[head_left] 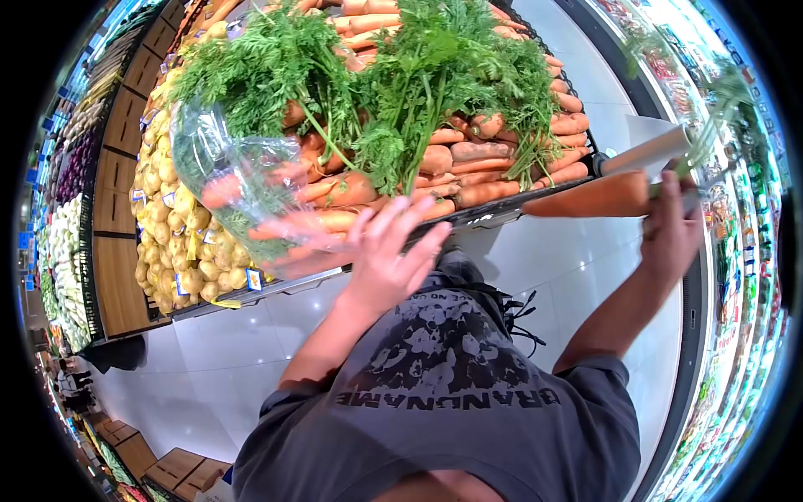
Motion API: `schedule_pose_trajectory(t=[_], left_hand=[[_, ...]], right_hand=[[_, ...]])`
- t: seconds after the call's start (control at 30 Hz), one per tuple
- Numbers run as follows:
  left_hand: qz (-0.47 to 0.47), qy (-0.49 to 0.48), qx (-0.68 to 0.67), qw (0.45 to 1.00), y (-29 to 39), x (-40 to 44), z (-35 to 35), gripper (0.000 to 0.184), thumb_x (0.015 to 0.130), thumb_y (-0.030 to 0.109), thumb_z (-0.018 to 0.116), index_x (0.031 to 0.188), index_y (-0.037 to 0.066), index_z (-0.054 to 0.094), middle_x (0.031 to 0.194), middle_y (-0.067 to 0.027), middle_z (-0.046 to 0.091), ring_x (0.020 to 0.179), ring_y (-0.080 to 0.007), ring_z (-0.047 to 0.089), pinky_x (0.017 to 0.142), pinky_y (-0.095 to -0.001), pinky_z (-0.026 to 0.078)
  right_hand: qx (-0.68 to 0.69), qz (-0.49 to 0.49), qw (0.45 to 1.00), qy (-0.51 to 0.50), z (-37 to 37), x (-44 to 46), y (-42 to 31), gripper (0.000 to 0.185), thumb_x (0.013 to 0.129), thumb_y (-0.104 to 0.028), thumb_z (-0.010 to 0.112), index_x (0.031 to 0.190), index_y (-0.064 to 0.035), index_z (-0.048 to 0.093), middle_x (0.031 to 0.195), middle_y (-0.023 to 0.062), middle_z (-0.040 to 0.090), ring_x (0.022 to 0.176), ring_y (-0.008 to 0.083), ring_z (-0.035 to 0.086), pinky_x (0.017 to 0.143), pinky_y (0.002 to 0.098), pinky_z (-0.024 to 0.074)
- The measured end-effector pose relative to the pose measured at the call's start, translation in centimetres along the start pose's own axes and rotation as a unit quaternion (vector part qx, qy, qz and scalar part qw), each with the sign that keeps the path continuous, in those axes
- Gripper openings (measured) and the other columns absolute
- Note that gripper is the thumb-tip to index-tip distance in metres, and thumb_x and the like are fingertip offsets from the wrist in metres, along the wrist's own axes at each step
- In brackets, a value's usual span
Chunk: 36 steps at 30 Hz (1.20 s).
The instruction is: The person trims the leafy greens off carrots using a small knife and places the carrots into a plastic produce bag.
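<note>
My right hand (669,222) is raised at the right, past the display's edge, with its fingers closed round the top of a large carrot (590,197). The carrot's tip points left, and blurred green leaves trail up from the held end. My left hand (393,251) is over the front edge of the carrot display, fingers stretched and apart. Beside it lies a clear plastic bag (238,171) with carrots and greens showing through. Whether my left fingers touch the bag's edge I cannot tell. Leafy carrot tops (439,79) spread over the heaped carrots (481,159).
Potatoes (188,238) with small labels fill the section left of the carrots. A black rim (485,209) edges the display. A pale roll (644,151) sticks out at the display's right corner. Lit shelves (728,335) line the right side, across the tiled floor (209,360).
</note>
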<state>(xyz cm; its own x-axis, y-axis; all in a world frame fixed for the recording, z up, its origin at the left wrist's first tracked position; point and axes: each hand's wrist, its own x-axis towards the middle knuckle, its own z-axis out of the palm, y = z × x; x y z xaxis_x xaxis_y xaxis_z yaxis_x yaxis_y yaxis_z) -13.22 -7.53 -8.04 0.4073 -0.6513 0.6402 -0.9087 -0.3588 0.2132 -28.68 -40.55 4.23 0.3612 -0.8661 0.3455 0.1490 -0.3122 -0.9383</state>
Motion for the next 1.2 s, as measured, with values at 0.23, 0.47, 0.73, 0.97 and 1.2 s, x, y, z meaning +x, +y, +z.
schedule_pose_trajectory(t=[0.23, 0.47, 0.73, 0.97, 1.2], left_hand=[[-0.044, -0.136, -0.327, 0.934, 5.0, 7.2, 4.4, 0.075, 0.085, 0.035, 0.079, 0.147, 0.009, 0.046, 0.144, -0.0207, 0.054, 0.132, -0.0421, 0.051, 0.109, -0.0484, 0.043], [-0.177, -0.233, -0.426, 0.856, 5.6, 7.9, 7.7, 0.075, 0.088, 0.037, 0.078, 0.145, 0.007, 0.04, 0.131, -0.0253, 0.061, 0.118, -0.0429, 0.062, 0.098, -0.0475, 0.05], [-0.179, -0.22, -0.351, 0.892, 3.8, 11.2, 8.7, 0.074, 0.088, 0.039, 0.077, 0.145, 0.006, 0.043, 0.125, -0.027, 0.065, 0.111, -0.0447, 0.066, 0.094, -0.048, 0.052], [-0.188, -0.233, -0.357, 0.885, 4.3, 13.1, 9.9, 0.074, 0.087, 0.038, 0.079, 0.14, -0.001, 0.045, 0.128, -0.0266, 0.063, 0.12, -0.0427, 0.062, 0.1, -0.0465, 0.049], [-0.188, -0.259, -0.407, 0.855, 3.9, 13.2, 11.5, 0.074, 0.086, 0.034, 0.08, 0.139, -0.003, 0.045, 0.128, -0.027, 0.063, 0.121, -0.042, 0.061, 0.101, -0.0445, 0.048]], right_hand=[[0.108, 0.228, 0.958, -0.14, 5.9, -5.9, 3.2, 0.017, 0.097, -0.012, 0.069, 0.11, -0.0041, 0.062, 0.072, -0.0017, 0.061, 0.046, 0.0013, 0.044, 0.04, 0.0181, 0.0278], [0.106, 0.282, 0.921, -0.247, 5.5, -4.9, 5.7, 0.029, 0.097, -0.014, 0.07, 0.121, -0.0003, 0.063, 0.073, -0.0043, 0.06, 0.051, 0.0016, 0.048, 0.045, 0.0189, 0.0346], [-0.332, -0.043, 0.875, -0.35, 1.4, -0.5, 7.7, 0.019, 0.094, -0.018, 0.072, 0.098, -0.0047, 0.059, 0.064, 0.0124, 0.058, 0.054, 0.0309, 0.056, 0.053, 0.0373, 0.045], [-0.274, -0.105, 0.884, -0.364, 1.3, -1.0, 9.5, 0.023, 0.097, -0.027, 0.066, 0.102, -0.0065, 0.057, 0.082, 0.0128, 0.063, 0.072, 0.0366, 0.063, 0.063, 0.0452, 0.0492], [-0.342, -0.091, 0.841, -0.409, 0.2, 0.1, 10.0, 0.024, 0.097, -0.027, 0.065, 0.097, -0.0055, 0.054, 0.086, 0.013, 0.064, 0.077, 0.0382, 0.064, 0.064, 0.0464, 0.05]])
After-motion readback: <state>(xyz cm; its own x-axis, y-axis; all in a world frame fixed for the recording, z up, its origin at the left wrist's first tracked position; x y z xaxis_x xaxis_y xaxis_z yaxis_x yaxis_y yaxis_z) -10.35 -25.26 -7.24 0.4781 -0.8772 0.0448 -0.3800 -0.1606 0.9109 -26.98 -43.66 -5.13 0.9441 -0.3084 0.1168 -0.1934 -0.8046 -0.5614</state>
